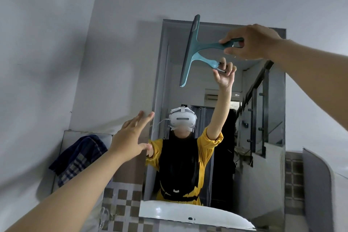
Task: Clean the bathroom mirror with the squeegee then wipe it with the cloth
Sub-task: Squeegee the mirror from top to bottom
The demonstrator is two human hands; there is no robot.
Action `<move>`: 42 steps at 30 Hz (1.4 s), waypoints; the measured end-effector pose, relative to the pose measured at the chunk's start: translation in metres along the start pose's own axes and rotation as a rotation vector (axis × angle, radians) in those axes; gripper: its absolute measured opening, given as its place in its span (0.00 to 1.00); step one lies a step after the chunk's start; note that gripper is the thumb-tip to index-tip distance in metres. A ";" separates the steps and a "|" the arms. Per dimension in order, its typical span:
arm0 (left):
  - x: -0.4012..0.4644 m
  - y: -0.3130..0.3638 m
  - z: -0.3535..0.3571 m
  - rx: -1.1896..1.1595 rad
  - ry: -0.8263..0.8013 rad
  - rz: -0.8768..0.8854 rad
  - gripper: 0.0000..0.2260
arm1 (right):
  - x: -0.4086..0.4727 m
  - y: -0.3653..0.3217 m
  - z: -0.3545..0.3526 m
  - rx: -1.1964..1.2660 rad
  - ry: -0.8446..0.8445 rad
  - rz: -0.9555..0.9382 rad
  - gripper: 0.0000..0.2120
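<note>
The bathroom mirror (pixel 267 118) hangs on the white wall ahead and reflects a person in a yellow top with a headset. My right hand (pixel 250 42) grips the handle of a teal squeegee (pixel 190 49) near the mirror's top. Its blade stands nearly upright against the upper left part of the glass, and its reflection shows just below. My left hand (pixel 131 137) is open with fingers spread, at the mirror's left edge, holding nothing. A dark blue checked cloth (pixel 79 158) hangs on a ledge at the left, below that hand.
A white basin (pixel 197 214) sits below the mirror. Brown and white checked tiles (pixel 122 205) cover the wall to its left. A grey panel (pixel 316 190) stands at the right. The mirror reflects a staircase with a railing.
</note>
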State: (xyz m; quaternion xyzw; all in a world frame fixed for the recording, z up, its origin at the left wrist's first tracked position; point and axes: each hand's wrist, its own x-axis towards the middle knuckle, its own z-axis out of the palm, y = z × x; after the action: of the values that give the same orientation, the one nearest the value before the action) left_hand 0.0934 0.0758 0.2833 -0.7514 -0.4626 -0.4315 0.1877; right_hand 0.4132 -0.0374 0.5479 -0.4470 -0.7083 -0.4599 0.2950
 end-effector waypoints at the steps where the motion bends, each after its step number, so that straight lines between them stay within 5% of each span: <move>1: 0.000 0.000 0.001 -0.001 -0.002 -0.005 0.46 | -0.004 0.006 0.000 0.004 0.006 0.013 0.15; 19: 0.000 0.000 0.003 0.067 -0.014 -0.008 0.47 | -0.047 0.055 -0.006 0.079 0.032 0.137 0.12; 34: 0.001 -0.001 0.004 0.101 -0.028 -0.028 0.49 | -0.126 0.108 -0.027 0.114 0.067 0.469 0.09; 42: 0.000 0.000 0.007 0.124 -0.023 -0.033 0.49 | -0.141 0.081 0.001 0.147 0.094 0.582 0.10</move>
State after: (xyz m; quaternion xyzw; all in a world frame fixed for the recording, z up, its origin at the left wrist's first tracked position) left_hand 0.0967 0.0802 0.2798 -0.7354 -0.5031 -0.3964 0.2213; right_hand 0.5462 -0.0734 0.4619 -0.5868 -0.5673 -0.3236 0.4787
